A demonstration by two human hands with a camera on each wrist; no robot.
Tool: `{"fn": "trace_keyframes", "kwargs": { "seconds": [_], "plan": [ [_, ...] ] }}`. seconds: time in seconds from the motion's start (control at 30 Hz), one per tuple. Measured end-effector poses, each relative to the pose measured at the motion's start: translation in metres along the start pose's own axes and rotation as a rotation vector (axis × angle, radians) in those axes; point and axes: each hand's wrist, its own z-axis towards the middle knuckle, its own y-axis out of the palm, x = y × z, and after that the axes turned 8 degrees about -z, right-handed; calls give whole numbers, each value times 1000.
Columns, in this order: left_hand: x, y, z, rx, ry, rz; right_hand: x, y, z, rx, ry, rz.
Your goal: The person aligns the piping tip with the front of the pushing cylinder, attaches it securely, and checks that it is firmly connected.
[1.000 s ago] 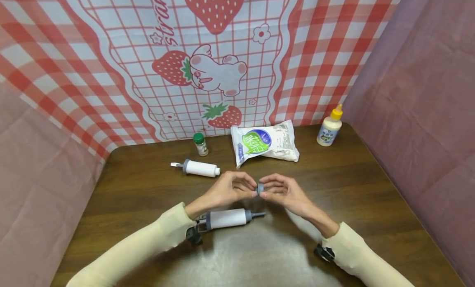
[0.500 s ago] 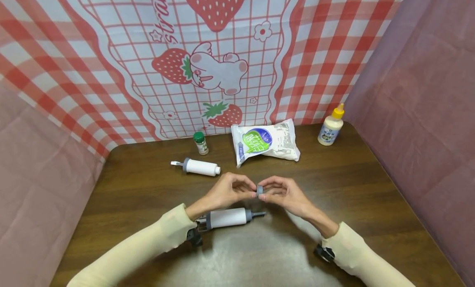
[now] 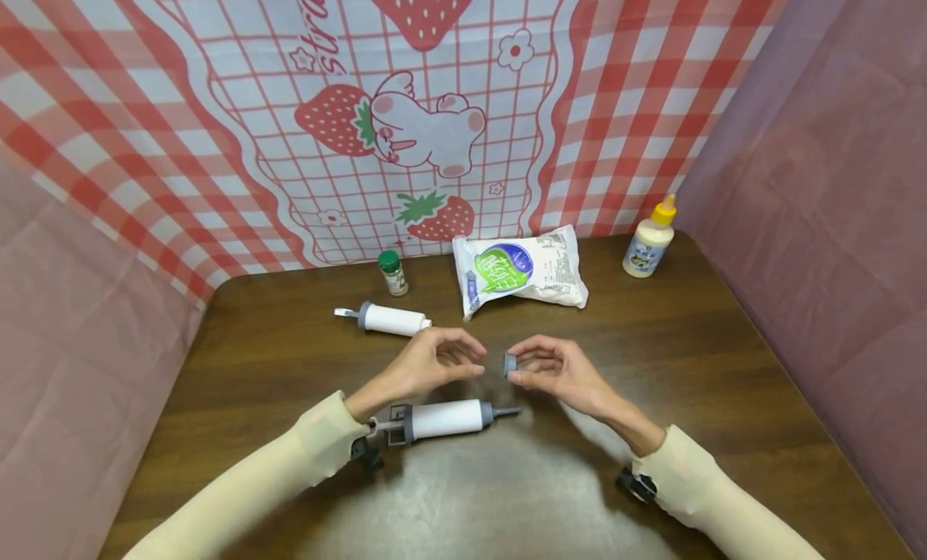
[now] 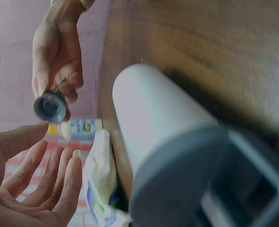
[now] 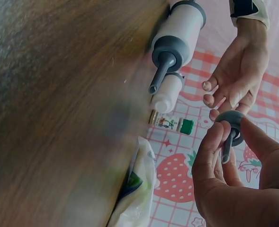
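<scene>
My right hand point(image 3: 565, 375) pinches a small gray nozzle cap point(image 3: 509, 365) between thumb and fingers, while my left hand point(image 3: 427, 365), loosely curved and holding nothing, stands just apart from it. The cap is between my two hands, its hollow side facing the left, and the gray-ended white tube point(image 3: 447, 418) lies nearer me on the table point(image 3: 521, 504).

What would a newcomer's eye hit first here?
Probably the red-and-white strawberry-print cloth hanging behind the table. Next, the small gray nozzle cap pinched in the right hand, apart from the left hand. Then the larger white-and-gray syringe-style dispenser, lying on the table's near side, nozzle pointing right.
</scene>
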Motion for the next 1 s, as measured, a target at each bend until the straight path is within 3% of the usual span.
{"fn": "trace_keyframes", "kwargs": {
  "seconds": [0.17,0.47,0.77,1.0],
  "plan": [
    [-4,-19,-5,44,18,39,0,0,1,13,-14,-49],
    [-16,-53,-11,185,-12,77,4,-1,1,7,-7,-72],
    [-36,-91,-17,305,44,346,9,0,1,-11,11,-75],
    [-51,-119,-18,342,4,418,12,0,0,-15,20,-59]
  ]
}}
